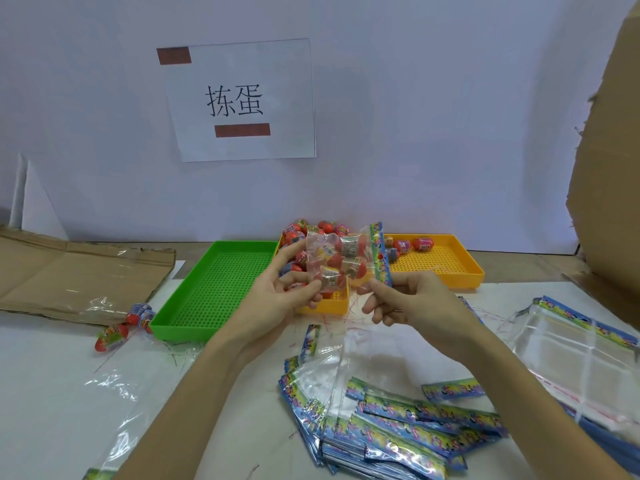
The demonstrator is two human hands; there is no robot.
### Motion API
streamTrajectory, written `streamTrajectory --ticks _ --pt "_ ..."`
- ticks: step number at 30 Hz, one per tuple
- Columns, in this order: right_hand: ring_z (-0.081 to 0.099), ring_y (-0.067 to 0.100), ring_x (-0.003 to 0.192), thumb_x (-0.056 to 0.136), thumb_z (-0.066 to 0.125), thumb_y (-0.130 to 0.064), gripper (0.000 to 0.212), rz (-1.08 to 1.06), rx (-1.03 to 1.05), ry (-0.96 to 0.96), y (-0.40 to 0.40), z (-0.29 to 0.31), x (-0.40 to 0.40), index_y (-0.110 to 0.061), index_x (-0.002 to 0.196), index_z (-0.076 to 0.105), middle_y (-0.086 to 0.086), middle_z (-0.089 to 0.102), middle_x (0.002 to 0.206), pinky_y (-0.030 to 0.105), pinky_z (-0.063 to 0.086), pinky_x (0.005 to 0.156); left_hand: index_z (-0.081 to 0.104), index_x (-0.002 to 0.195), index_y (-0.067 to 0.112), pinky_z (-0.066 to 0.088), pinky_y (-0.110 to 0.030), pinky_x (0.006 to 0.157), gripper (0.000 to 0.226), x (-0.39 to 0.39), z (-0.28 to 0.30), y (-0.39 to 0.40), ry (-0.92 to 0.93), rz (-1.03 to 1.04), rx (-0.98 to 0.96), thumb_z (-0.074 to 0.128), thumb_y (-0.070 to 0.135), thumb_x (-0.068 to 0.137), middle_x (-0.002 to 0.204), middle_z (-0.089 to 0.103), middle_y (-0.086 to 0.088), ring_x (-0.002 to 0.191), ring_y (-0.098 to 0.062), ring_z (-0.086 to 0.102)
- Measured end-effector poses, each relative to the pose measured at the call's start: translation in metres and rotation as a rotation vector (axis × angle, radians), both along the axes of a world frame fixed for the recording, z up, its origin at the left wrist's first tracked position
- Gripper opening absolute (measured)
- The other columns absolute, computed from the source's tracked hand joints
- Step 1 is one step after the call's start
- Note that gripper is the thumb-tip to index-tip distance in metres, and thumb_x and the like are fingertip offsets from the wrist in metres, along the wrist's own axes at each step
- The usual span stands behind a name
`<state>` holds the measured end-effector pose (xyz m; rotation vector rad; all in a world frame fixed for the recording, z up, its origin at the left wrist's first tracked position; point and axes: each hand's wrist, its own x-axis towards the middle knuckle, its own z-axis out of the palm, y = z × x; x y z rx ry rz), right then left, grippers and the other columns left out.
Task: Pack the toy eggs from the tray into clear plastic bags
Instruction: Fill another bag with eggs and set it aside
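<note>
Sealing step, I judge: the left hand (277, 289) has its grip around a filled clear bag (337, 261) of toy eggs just above the yellow tray (460, 268); the right hand (412, 299) pinches its printed flap (381, 258). Next, the flap needs folding shut.

Both hands (277, 292) holding filled bag (341, 261), trays (214, 282) behind

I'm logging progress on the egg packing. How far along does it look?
Done: one packed bag lies left of the green tray. In hand: the left hand and right hand hold a filled bag by its ends. Left: loose eggs remain in the orange tray, and empty bags wait.
</note>
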<state>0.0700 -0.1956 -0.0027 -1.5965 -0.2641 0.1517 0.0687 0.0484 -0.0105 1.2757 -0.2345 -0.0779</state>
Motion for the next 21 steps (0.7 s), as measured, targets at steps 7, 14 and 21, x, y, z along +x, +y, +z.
streamTrajectory --ticks 7,14,21 --pt "0.076 0.032 0.099 0.102 0.056 -0.040 0.050 0.019 0.226 0.197 0.000 0.000 0.005 0.001 0.130 0.057 0.022 0.076 0.109 0.030 0.062 0.075 0.059 0.141 0.041 0.055 -0.026 0.075 0.057 0.002 -0.005 -0.003 -0.421 0.149 0.339 0.075 0.014 0.094 0.098 0.063 0.002 0.078 -0.013 0.062" --pt "0.068 0.039 0.119 0.099 0.068 -0.040 0.052 0.129 0.422 0.272 0.007 0.004 -0.001 -0.011 0.141 0.058 0.021 0.070 0.129 0.049 0.056 0.102 0.048 0.152 0.040 0.049 -0.017 0.093 0.070 -0.001 -0.013 -0.012 -0.954 0.214 0.892 0.070 0.005 0.095 0.128 0.051 0.010 0.106 -0.008 0.059" --pt "0.071 0.037 0.115 0.095 0.066 0.001 0.060 0.032 0.403 0.193 0.013 -0.003 0.001 -0.023 0.147 0.049 0.019 0.071 0.127 0.047 0.052 0.102 0.059 0.128 0.024 0.063 -0.045 0.084 0.035 -0.005 -0.013 -0.030 -0.301 0.231 0.420 0.075 0.024 0.097 0.109 0.064 -0.003 0.089 -0.022 0.073"
